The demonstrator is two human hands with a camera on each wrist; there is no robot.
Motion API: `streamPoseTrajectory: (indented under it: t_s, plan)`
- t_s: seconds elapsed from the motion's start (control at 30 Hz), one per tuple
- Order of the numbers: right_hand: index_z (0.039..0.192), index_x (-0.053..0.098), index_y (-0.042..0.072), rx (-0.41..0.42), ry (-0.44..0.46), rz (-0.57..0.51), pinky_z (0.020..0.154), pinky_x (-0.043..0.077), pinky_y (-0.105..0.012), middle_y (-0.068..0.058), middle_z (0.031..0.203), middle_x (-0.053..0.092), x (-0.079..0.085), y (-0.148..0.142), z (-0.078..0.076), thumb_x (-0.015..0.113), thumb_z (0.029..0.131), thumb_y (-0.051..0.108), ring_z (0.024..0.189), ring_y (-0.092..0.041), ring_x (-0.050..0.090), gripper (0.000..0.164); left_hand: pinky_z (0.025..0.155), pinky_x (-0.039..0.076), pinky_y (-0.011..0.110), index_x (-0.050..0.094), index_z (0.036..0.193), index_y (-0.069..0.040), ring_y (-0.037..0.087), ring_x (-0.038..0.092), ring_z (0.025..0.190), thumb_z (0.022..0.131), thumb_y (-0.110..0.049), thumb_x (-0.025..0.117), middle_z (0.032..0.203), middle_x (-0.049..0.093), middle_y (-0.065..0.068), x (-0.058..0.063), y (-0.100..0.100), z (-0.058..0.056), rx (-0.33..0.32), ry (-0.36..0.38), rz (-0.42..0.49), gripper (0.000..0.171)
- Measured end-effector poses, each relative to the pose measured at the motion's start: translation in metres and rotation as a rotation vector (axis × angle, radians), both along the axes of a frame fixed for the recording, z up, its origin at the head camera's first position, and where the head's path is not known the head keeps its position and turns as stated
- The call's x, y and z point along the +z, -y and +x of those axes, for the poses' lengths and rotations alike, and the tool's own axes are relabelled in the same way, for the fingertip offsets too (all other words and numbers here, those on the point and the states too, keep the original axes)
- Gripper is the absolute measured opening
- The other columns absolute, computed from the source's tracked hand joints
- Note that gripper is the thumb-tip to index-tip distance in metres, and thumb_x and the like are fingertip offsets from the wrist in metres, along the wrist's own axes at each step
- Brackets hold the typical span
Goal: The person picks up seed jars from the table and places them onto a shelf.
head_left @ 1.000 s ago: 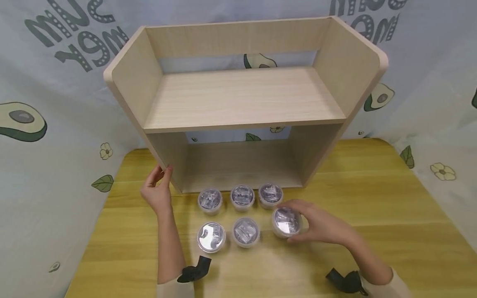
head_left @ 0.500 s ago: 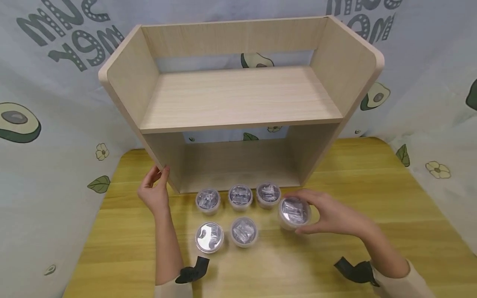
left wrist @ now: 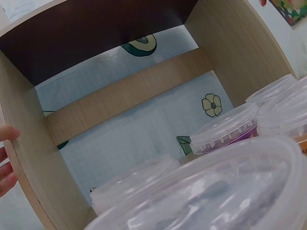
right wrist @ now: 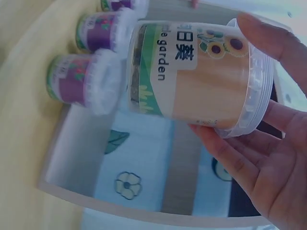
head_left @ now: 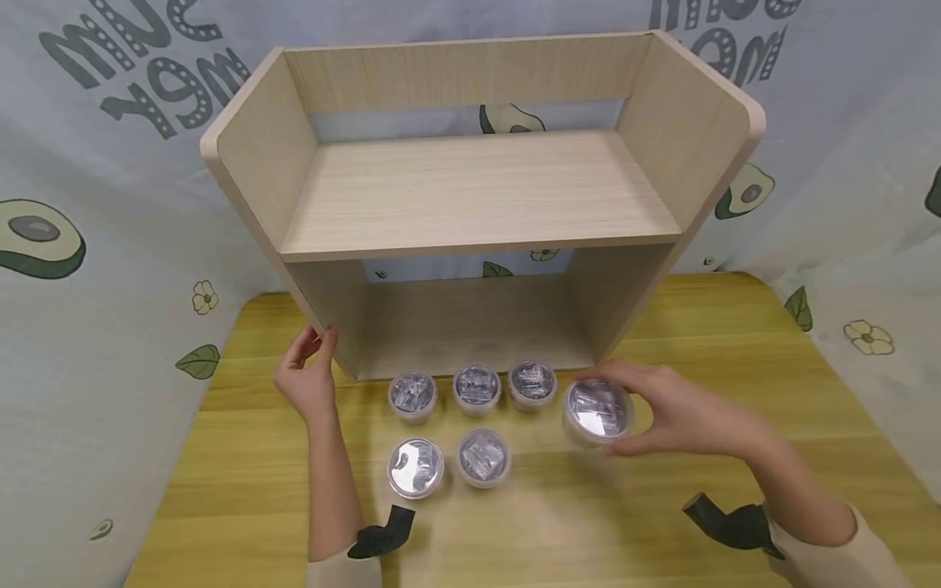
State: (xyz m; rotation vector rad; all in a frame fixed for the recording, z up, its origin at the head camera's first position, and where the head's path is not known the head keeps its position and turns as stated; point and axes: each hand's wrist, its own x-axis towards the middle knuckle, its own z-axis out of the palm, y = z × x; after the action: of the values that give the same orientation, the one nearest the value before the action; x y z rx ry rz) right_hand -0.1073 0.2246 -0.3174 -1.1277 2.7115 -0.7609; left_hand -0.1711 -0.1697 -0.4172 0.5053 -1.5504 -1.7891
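- Person at a wooden table (head_left: 742, 359), two bare hands, pale shelf unit (head_left: 481, 192) standing at the back, patterned cloth (head_left: 140, 327) behind.
- Right hand (head_left: 672, 408): fingers curved round the sunflower tub (head_left: 599, 408), spread about as wide as its lid; thumb on the near side, fingers on the far side, up by the rim.
- Tub: right of the others, lid up, looks lifted off the table; just beside the rightmost purple-label tub (right wrist: 72, 79), seemingly not touching.
- Left hand (head_left: 309, 382): thumb and fingers close together, pinching the front edge of the shelf's left side panel (head_left: 319, 314). No tub in it.
- Other five tubs on the table: row of three by the shelf's front edge, two nearer the person, a front-left tub (head_left: 415, 468) and a front-middle tub (head_left: 483, 459). Labels on those two hard to read from here.
- Doing it well, my call: hold the tub level, since the grip sits high and the base could swing.
- Better to squeeze the wall just under the lid, not the lid alone; it might pop.
- Lift enough to miss the neighbouring tub.
- Left pinch should stay light, steadying the panel without tugging the unit.
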Motion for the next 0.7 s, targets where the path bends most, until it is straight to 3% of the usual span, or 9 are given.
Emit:
streamPoseTrajectory:
  t_s: [0.2,0.7]
  plan:
    - [0.126,0.052,0.014,0.027,-0.029,0.034,0.082,0.051,-0.029,0.003,0.122,0.058,0.019,0.001,-0.004,0.077,0.071,0.043,0.108,-0.014,0.056,0.067,0.069,0.05,0.018,0.072,0.098,-0.002,0.008,0.061,0.071,0.071,-0.016,0.081,0.078,0.069,-0.013,-0.001,0.001,0.0,0.006,0.002,-0.017,0.032]
    - [0.13,0.048,0.017,0.169,-0.025,0.028,0.082,0.049,-0.024,0.006,0.123,0.056,0.058,0.007,-0.012,0.077,0.073,0.039,0.106,-0.008,0.055,0.067,0.068,0.051,0.018,0.072,0.097,-0.003,0.01,0.062,0.072,0.07,-0.018,0.081,0.079,0.069,-0.013,-0.001,0.001,0.0,-0.001,0.011,-0.012,0.032]
